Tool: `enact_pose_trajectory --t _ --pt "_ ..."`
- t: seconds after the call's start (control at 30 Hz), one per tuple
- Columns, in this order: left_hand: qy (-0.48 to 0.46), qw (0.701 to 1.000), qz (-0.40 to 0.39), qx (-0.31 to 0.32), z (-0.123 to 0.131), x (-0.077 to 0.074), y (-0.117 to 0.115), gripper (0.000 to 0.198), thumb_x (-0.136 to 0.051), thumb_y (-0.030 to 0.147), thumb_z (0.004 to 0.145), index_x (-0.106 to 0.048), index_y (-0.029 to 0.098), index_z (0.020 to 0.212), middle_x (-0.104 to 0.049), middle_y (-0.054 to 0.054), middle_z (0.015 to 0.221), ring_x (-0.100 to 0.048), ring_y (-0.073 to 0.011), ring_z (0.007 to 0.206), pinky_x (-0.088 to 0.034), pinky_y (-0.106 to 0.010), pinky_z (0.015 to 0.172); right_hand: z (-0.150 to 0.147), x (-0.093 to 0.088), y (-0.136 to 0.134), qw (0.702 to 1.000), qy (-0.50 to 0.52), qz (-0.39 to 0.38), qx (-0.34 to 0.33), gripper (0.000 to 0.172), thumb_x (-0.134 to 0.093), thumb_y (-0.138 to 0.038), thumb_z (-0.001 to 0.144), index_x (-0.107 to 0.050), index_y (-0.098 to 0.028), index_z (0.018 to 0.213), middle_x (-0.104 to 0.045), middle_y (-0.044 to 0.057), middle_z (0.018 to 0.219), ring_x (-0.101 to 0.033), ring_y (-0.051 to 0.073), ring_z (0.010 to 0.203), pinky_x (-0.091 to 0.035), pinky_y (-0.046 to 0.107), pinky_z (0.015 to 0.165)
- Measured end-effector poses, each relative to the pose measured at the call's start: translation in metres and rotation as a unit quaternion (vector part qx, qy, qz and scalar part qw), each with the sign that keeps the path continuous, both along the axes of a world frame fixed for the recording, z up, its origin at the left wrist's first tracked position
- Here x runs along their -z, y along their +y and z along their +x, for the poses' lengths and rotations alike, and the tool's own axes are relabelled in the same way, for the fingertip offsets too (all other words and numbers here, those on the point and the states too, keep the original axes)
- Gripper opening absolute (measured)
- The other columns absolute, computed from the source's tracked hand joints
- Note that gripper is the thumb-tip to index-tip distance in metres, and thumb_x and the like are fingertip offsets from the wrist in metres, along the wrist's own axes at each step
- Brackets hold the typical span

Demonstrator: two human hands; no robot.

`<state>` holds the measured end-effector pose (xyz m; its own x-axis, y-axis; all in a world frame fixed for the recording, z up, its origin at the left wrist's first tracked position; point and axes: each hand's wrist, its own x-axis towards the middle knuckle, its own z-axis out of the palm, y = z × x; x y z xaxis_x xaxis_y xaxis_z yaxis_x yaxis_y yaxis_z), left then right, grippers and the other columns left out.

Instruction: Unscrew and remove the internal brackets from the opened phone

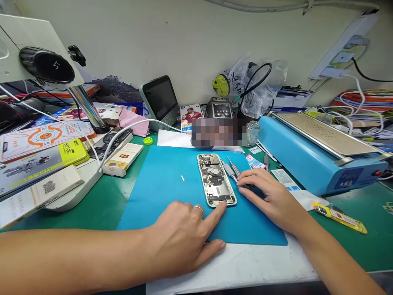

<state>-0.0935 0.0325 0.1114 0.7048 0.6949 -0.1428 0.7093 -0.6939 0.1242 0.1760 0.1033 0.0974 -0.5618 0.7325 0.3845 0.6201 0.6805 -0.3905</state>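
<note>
An opened phone (216,179) lies face down on a blue work mat (166,188), its circuit boards showing. My left hand (184,237) rests on the mat, loosely curled, index finger stretched out and touching the phone's near end; a ring is on one finger. My right hand (270,196) lies just right of the phone, fingers closed over the handles of small screwdrivers (231,169) whose tips point away from me. How firmly those fingers grip them is hidden.
A blue heating machine (319,155) stands at the right, a yellow cutter (339,217) in front of it. A microscope stand (46,61), boxes (123,157) and booklets crowd the left. A small screen (159,100), a glass jar (252,132) and bags line the back wall.
</note>
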Motion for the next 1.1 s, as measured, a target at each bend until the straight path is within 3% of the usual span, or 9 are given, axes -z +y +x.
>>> enact_pose_trajectory --t 1.1 --pt "0.021 0.999 -0.023 0.009 0.0014 0.0014 0.0014 0.072 -0.031 0.058 0.109 -0.019 0.018 0.168 -0.074 -0.01 0.1 -0.074 -0.033 0.078 -0.061 -0.048 0.061 -0.0065 -0.0045 -0.0033 0.999 0.005 0.032 -0.01 0.006 -0.063 -0.023 0.101 -0.069 -0.024 0.103 -0.074 0.005 0.099 -0.068 0.023 0.097 -0.056 0.039 0.087"
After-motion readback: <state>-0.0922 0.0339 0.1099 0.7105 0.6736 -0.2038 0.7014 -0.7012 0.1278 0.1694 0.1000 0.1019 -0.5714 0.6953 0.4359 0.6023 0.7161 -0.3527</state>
